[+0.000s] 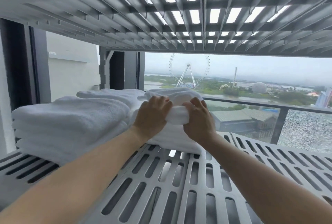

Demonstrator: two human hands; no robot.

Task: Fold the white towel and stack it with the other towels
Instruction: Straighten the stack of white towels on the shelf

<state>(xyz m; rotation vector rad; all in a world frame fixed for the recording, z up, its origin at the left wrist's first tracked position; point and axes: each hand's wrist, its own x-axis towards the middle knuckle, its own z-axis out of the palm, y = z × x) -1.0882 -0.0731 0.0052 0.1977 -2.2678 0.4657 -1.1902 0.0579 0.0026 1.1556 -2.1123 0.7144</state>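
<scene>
White terry cloth covers the left part of the grey slotted shelf (179, 187). We identify a tall stack of folded towels (68, 121) at the left and a lower pile (111, 94) behind it. The white towel (177, 116) sits on the shelf just right of the tall stack, touching it, under both hands.

The left hand (152, 116) and the right hand (198, 122) each curl their fingers into a bunched fold at the top of the towel. Both hands grip cloth.

We judge the folding largely complete, since the lower layers lie flat on the shelf. We judge the stacking unfinished: the towel rests beside the tall stack, and its top layer is puckered between the hands.

Remaining steps, by our estimate:
1. Flatten the top fold.
2. Align the edges with the neighbouring stack.
3. Release both hands.

We cannot tell whether separate towels lie beneath the gripped one.
</scene>
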